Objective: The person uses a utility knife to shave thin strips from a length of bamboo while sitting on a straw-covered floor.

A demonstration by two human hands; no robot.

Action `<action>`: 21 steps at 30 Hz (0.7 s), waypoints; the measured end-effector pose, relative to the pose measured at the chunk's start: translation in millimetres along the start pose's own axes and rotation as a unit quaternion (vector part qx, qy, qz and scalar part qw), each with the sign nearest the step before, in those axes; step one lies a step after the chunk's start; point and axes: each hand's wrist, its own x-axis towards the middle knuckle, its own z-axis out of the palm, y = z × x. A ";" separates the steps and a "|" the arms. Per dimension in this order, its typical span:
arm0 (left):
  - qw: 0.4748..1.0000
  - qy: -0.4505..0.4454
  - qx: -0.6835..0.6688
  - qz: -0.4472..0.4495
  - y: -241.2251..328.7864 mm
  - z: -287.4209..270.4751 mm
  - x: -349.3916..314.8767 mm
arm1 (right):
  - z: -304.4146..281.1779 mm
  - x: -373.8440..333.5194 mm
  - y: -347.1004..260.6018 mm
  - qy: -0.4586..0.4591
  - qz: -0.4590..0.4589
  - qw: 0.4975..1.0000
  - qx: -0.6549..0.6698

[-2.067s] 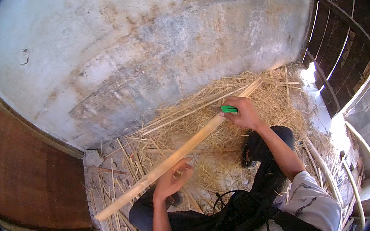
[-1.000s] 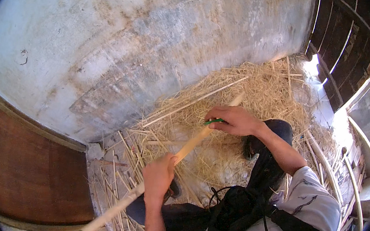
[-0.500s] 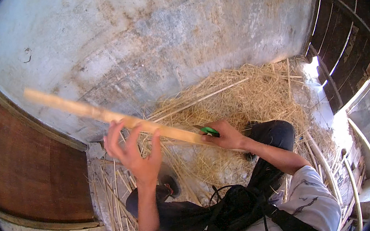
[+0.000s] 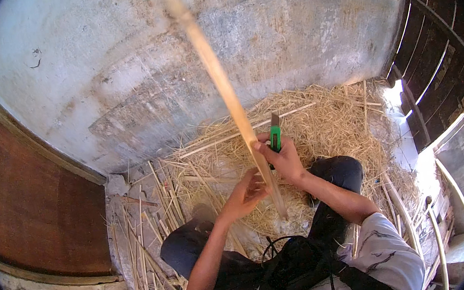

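A long, pale bamboo strip (image 4: pixel 224 85) stands at a steep slant in front of me, its upper end blurred against the wall. My right hand (image 4: pixel 286 160) is closed round a green utility knife (image 4: pixel 276 138) with the blade pointing up. The thumb of that hand also presses on the strip. Lower down, my left hand (image 4: pixel 243 196) has its curled fingers at the strip near its bottom end; they are slightly blurred. The strip's lower tip hangs between my knees.
Straw-like shavings (image 4: pixel 326 117) cover the floor ahead, with thin loose strips (image 4: pixel 141 252) scattered at the left. A stained wall (image 4: pixel 137 70) rises in front. On the left is a brown panel (image 4: pixel 32 196); dark slats (image 4: pixel 438 47) stand at the right, above curved poles (image 4: pixel 439 241).
The bamboo strip has swung from a leftward slant to nearly upright. My left hand has moved right and down to its lower part. The knife blade has turned upward.
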 end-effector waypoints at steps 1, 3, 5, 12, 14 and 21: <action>1.000 -0.005 0.002 0.012 -5.0 0.8 3.5 | 0.5 4.9 -2.1 0.017 0.000 1.000 0.010; 0.999 0.018 0.020 0.028 -14.6 3.3 4.6 | 1.1 11.1 -7.0 0.032 -0.002 0.999 0.018; 0.996 0.067 0.054 0.037 -14.4 5.8 7.7 | -1.2 15.5 -6.1 0.044 -0.025 0.999 0.015; 0.975 0.202 0.078 0.051 -10.8 11.7 -2.8 | -5.2 25.2 -5.2 0.038 -0.092 0.995 -0.006; 0.968 0.208 0.130 0.046 -2.5 11.8 -6.6 | -9.0 27.2 -5.6 0.033 -0.100 0.994 -0.008; 0.983 0.140 0.115 0.037 5.4 9.1 -16.6 | -13.2 20.3 -10.8 0.037 -0.106 0.992 -0.062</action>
